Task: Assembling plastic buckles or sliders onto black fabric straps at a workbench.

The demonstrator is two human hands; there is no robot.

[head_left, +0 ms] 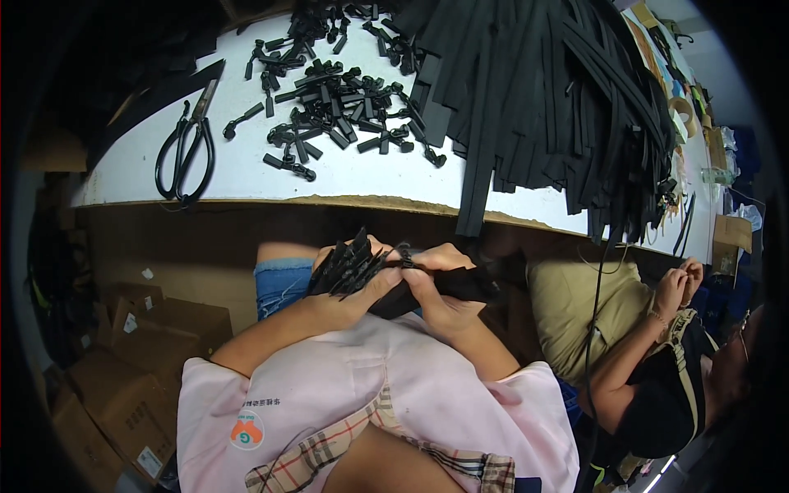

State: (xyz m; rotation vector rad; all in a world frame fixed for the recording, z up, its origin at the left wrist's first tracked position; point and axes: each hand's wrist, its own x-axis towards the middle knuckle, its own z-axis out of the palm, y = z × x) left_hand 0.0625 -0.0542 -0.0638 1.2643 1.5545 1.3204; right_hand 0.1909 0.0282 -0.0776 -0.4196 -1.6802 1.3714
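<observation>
Below the front edge of the table (pixel 246 182), black strips (pixel 339 269) are clamped by the left hand (pixel 376 286) and, just beside it, the right hand (pixel 444 289). The edge is overhung rightward by black tapes (pixel 526 107); scissors (pixel 196 121) are laid near the left corner, zipper sliders (pixel 333 99) heaped farther back.

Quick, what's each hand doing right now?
Left hand: closed, holding a bundle of black strips.
Right hand: closed, holding black strip material.

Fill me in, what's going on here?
The person's left hand holds bundled black strips, while the right hand meets it at a small dark piece, too blurred to identify. On the white table lie black zipper sliders, scissors and a heap of long black strips.
</observation>
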